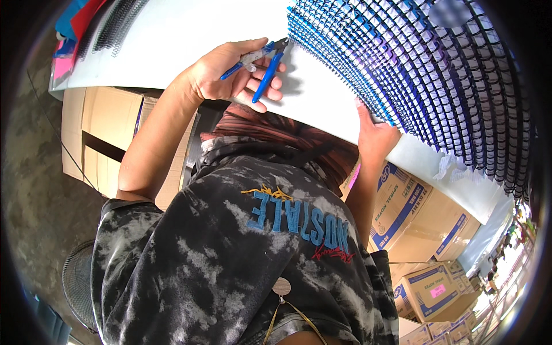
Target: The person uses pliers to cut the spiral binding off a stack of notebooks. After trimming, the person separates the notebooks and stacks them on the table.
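My left hand (230, 72) is over the white table with its palm turned up and fingers loosely curled. In it lies a pair of wire cutters (268, 77) with blue handles and a dark head, the handles spread apart. The tip of the cutters reaches the near corner of a long row of spiral notebooks (368, 86), bound with blue and dark coils. At the row's near edge, my right hand (376, 138) grips a notebook, thumb stretched along the coils; its other fingers are mostly hidden.
The white table (172, 40) curves across the top, with loose black coils (118, 29) at its far left. Open cardboard boxes (112, 121) stand under the left side; printed cartons (414, 213) are stacked at the right. A fan (80, 282) stands on the floor at lower left.
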The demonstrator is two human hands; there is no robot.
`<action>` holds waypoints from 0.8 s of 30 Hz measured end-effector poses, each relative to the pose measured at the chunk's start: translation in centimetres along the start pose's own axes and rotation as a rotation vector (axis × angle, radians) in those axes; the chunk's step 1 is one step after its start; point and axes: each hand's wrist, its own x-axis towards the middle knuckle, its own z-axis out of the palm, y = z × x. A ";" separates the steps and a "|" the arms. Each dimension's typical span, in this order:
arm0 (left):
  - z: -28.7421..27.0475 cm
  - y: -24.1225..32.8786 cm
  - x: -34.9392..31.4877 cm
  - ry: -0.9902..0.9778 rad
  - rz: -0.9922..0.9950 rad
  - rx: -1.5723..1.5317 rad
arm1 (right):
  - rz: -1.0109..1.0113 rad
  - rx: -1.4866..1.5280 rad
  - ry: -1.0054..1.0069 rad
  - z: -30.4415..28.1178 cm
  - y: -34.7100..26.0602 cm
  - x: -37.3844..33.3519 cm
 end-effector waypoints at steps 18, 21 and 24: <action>0.7 4.2 -2.0 0.391 0.116 1.273 | 0.036 0.034 0.004 -0.7 0.3 0.1; -3.2 3.9 -2.0 0.848 0.333 1.513 | 0.163 0.245 -0.010 -1.1 1.0 -0.3; -7.4 4.1 -2.7 1.276 0.369 1.664 | 0.348 0.288 -0.270 -2.3 3.3 -0.5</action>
